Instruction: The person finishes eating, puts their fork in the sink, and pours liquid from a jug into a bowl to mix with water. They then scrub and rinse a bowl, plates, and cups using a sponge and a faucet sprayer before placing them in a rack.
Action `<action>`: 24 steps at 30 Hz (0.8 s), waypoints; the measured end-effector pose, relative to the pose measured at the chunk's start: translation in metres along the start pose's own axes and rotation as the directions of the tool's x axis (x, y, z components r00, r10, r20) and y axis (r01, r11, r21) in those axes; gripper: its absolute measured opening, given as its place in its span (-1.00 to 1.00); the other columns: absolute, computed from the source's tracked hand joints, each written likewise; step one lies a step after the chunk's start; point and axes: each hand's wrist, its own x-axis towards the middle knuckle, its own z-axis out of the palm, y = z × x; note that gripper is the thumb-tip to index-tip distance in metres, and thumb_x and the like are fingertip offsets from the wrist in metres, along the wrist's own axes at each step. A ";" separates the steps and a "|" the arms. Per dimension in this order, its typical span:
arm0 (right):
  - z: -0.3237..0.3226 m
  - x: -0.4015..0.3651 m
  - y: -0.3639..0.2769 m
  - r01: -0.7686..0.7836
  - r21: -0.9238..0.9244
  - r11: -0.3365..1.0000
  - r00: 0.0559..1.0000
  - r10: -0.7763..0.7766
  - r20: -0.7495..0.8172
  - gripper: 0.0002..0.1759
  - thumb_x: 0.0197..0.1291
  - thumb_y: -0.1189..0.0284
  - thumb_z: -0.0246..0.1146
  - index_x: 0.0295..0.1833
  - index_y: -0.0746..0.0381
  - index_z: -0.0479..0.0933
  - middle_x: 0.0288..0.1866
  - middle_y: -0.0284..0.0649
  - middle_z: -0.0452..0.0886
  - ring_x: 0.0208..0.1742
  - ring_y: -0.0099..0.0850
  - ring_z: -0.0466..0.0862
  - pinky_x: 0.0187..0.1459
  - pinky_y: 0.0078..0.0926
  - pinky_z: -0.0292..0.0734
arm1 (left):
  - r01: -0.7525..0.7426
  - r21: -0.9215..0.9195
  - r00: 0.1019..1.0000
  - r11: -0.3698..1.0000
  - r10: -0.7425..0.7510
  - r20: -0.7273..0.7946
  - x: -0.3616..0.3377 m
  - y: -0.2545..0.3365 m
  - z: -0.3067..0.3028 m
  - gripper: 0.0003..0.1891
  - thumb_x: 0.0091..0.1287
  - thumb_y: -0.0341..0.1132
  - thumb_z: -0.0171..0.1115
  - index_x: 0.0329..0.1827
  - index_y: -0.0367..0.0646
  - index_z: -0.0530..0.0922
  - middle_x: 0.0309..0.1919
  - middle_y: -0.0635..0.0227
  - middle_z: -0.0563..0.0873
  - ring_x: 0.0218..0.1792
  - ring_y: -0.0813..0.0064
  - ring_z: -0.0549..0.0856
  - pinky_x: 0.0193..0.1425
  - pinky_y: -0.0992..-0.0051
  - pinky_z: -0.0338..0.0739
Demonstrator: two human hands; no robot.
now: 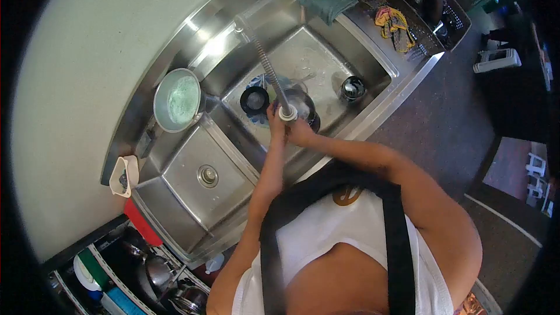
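Observation:
My left hand [276,122] and my right hand [300,133] meet below the white faucet head [287,112], over the large sink basin. The faucet head hides part of both hands. My right hand is curled beside a round, shiny metal vessel [302,104], but its hold is hidden. Close to my left fingertips sits a black round container [255,100]. A blue-patterned dish [259,83] lies partly under these things. Farther right in the basin stands a dark, shiny cup or jar [352,88]. The faucet's spring hose [267,64] slants down towards my hands.
A metal pan with greenish suds [182,100] rests on the sink's left ledge. The smaller basin [189,166] has a drain. A beige caddy [124,176] hangs at left. A grey cloth [331,3], yellow rag [394,24] and dark basket [458,17] line the far end.

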 end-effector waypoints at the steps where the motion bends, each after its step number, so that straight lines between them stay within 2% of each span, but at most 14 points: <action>1: -0.001 -0.005 0.003 0.017 0.005 1.000 1.000 -0.017 -0.009 -0.65 0.01 0.47 0.14 -0.02 0.23 0.55 0.00 0.00 0.55 0.15 -0.12 0.50 0.07 -0.18 0.46 | -0.010 0.095 1.000 0.995 0.009 0.008 0.002 0.011 -0.004 -0.45 0.29 -0.10 0.15 0.30 -0.06 0.27 0.23 0.28 0.37 0.15 0.38 0.47 0.10 0.52 0.42; 2: -0.011 -0.007 0.015 0.013 0.010 1.000 1.000 -0.012 -0.011 -0.65 0.01 0.47 0.14 -0.02 0.23 0.55 0.00 0.00 0.55 0.15 -0.12 0.50 0.07 -0.18 0.46 | -0.007 0.099 1.000 0.995 0.006 0.011 -0.001 0.021 -0.014 -0.45 0.29 -0.10 0.15 0.30 -0.06 0.27 0.23 0.28 0.37 0.15 0.38 0.47 0.10 0.52 0.42; 4: -0.033 -0.003 0.049 0.603 -0.195 0.773 0.797 -0.583 0.157 -0.57 0.09 0.43 0.14 0.14 0.16 0.43 0.00 0.07 0.54 -0.05 0.04 0.58 -0.02 -0.07 0.50 | 0.370 0.158 0.895 0.916 -0.397 0.205 -0.037 0.089 -0.010 -0.48 0.31 0.00 0.07 0.29 0.06 0.25 0.04 0.36 0.53 -0.01 0.43 0.58 -0.10 0.31 0.57; 6: -0.039 -0.002 0.038 0.621 -0.340 0.706 0.782 -0.591 0.199 -0.58 0.12 0.41 0.13 0.15 0.14 0.42 -0.02 0.08 0.54 -0.08 0.05 0.59 -0.02 -0.06 0.50 | 0.307 0.087 0.929 0.948 -0.318 0.187 -0.033 0.080 -0.013 -0.47 0.29 0.06 0.05 0.28 0.08 0.27 0.05 0.37 0.53 -0.01 0.44 0.58 -0.12 0.27 0.57; 8: -0.033 0.009 0.021 0.627 -0.480 0.613 0.767 -0.594 0.244 -0.58 0.14 0.39 0.12 0.16 0.13 0.42 -0.03 0.09 0.54 -0.10 0.05 0.60 -0.03 -0.05 0.50 | 0.234 0.011 0.959 0.972 -0.233 0.164 -0.015 0.049 -0.011 -0.45 0.28 0.11 0.03 0.27 0.10 0.29 0.06 0.38 0.53 -0.01 0.44 0.58 -0.14 0.23 0.57; 10: -0.001 0.013 -0.001 0.300 0.095 0.949 0.930 -0.268 -0.253 -0.53 0.13 0.40 0.12 0.21 0.10 0.39 -0.11 0.06 0.56 -0.14 -0.01 0.62 -0.06 -0.06 0.51 | -0.200 0.202 0.976 0.959 0.213 -0.047 -0.006 0.012 0.001 -0.39 0.24 0.23 0.00 0.28 0.13 0.29 0.06 0.38 0.54 0.02 0.41 0.58 -0.15 0.15 0.57; 11: 0.003 0.010 -0.001 0.302 0.098 0.948 0.929 -0.270 -0.252 -0.53 0.13 0.40 0.12 0.21 0.10 0.39 -0.11 0.06 0.56 -0.14 -0.01 0.62 -0.06 -0.06 0.51 | -0.199 0.204 0.976 0.958 0.213 -0.049 -0.009 0.016 -0.002 -0.39 0.24 0.23 0.00 0.28 0.13 0.29 0.06 0.38 0.54 0.02 0.41 0.58 -0.15 0.15 0.57; 13: 0.002 -0.001 0.002 0.383 -0.158 0.910 0.886 -0.410 -0.217 -0.46 0.08 0.41 0.16 0.25 0.13 0.34 -0.18 0.03 0.56 -0.19 0.00 0.62 -0.10 -0.06 0.52 | 0.225 0.119 0.974 0.967 -0.224 -0.023 -0.048 0.078 0.009 -0.36 0.22 0.25 0.03 0.29 0.14 0.31 0.10 0.36 0.53 0.05 0.40 0.57 -0.08 0.16 0.56; 15: -0.017 -0.008 0.026 0.504 -0.191 0.842 0.855 -0.518 -0.026 -0.42 0.06 0.42 0.17 0.27 0.13 0.30 -0.19 0.03 0.57 -0.17 0.00 0.61 -0.10 -0.05 0.51 | 0.080 0.056 0.985 0.995 -0.088 0.147 -0.017 0.058 -0.025 -0.30 0.17 0.32 0.04 0.30 0.13 0.33 0.12 0.34 0.53 0.06 0.35 0.56 -0.11 0.15 0.54; 17: -0.029 -0.005 0.036 0.635 -0.364 0.682 0.771 -0.588 0.244 -0.44 0.05 0.42 0.17 0.25 0.12 0.32 -0.19 -0.01 0.57 -0.11 -0.06 0.60 -0.07 -0.10 0.50 | 0.373 0.248 0.869 0.894 -0.430 0.243 -0.042 0.097 -0.019 -0.20 0.11 0.31 0.12 0.37 0.14 0.21 0.31 0.33 0.34 0.27 0.18 0.39 0.06 0.06 0.47; 18: -0.036 -0.001 0.029 0.618 -0.290 0.731 0.777 -0.509 0.371 -0.49 0.14 0.47 0.10 0.26 0.10 0.32 0.10 -0.05 0.52 0.09 -0.06 0.53 -0.03 0.00 0.50 | 0.399 0.125 0.890 0.908 -0.417 0.185 -0.036 0.083 -0.020 -0.25 0.19 0.19 0.15 0.37 -0.01 0.22 0.33 0.30 0.31 0.31 0.28 0.35 0.18 0.23 0.42; 19: -0.025 0.009 0.024 0.618 -0.296 0.728 0.777 -0.511 0.367 -0.49 0.14 0.47 0.10 0.26 0.10 0.32 0.10 -0.05 0.52 0.09 -0.06 0.53 -0.03 0.00 0.50 | 0.392 0.126 0.893 0.911 -0.410 0.187 -0.028 0.065 -0.018 -0.25 0.19 0.19 0.15 0.37 -0.01 0.22 0.33 0.30 0.31 0.31 0.28 0.35 0.18 0.23 0.42; 21: 0.018 0.024 0.016 0.275 -0.031 0.961 0.955 -0.277 -0.107 -0.46 0.12 0.48 0.11 0.28 0.14 0.29 0.10 0.02 0.51 0.11 0.00 0.50 0.02 -0.03 0.48 | -0.046 0.056 0.998 0.997 0.044 0.036 -0.028 0.026 -0.005 -0.33 0.28 0.01 0.15 0.37 -0.12 0.20 0.35 0.25 0.28 0.33 0.34 0.31 0.29 0.38 0.30; 24: 0.015 0.004 -0.003 0.202 0.083 0.976 0.972 -0.189 -0.142 -0.52 0.13 0.44 0.09 0.22 0.16 0.35 0.14 0.07 0.46 0.13 0.03 0.48 0.09 -0.08 0.44 | -0.106 0.033 0.994 0.994 0.107 -0.014 -0.044 0.050 0.008 -0.41 0.33 -0.13 0.12 0.38 -0.13 0.22 0.30 0.18 0.34 0.29 0.31 0.35 0.32 0.40 0.22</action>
